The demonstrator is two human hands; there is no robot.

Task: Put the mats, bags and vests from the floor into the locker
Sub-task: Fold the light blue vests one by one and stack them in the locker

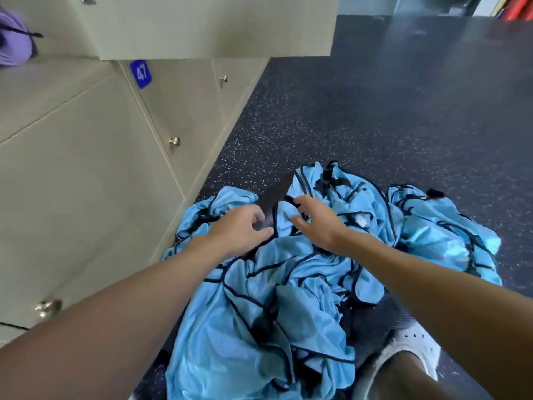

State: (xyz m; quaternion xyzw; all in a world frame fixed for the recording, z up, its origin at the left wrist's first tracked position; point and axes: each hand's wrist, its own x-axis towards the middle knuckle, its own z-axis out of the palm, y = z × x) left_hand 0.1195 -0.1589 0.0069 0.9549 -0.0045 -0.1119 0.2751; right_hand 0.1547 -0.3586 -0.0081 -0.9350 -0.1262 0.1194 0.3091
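Head view: the left hand (240, 226) is stretched out over a heap of cloth, with its fingers curled in toward the thumb above a black strip (271, 194). Whether anything is pinched there cannot be told, as the fingertips are blurred. The right hand (315, 220) is held just beside it, not touching it, with the fingers loosely spread and the thumb out. Its fingertips are laid on a fold of blue cloth and nothing is gripped. Both bare forearms are extended from the lower corners of the frame. Beneath the hands the vests (259, 298) are piled in a crumpled heap, light blue with dark piping along the edges. A second bunch of the same cloth is spread just to the right of the heap and appears to touch it. The whole pile is lying on the dark speckled floor (375, 111), close against the foot of the lockers (86, 183). These beige lockers are ranged along the left side, and each door is fitted with a round metal knob (174, 141). A blue number plate (140, 74) marked 47 is fixed to one of them. Above it, an open locker door (216, 24) is swung out across the top of the frame. A purple bag (14, 41) is seen inside a compartment at the upper left. A white shoe (412, 345) is planted on the floor at the lower right, partly covered by the right forearm.
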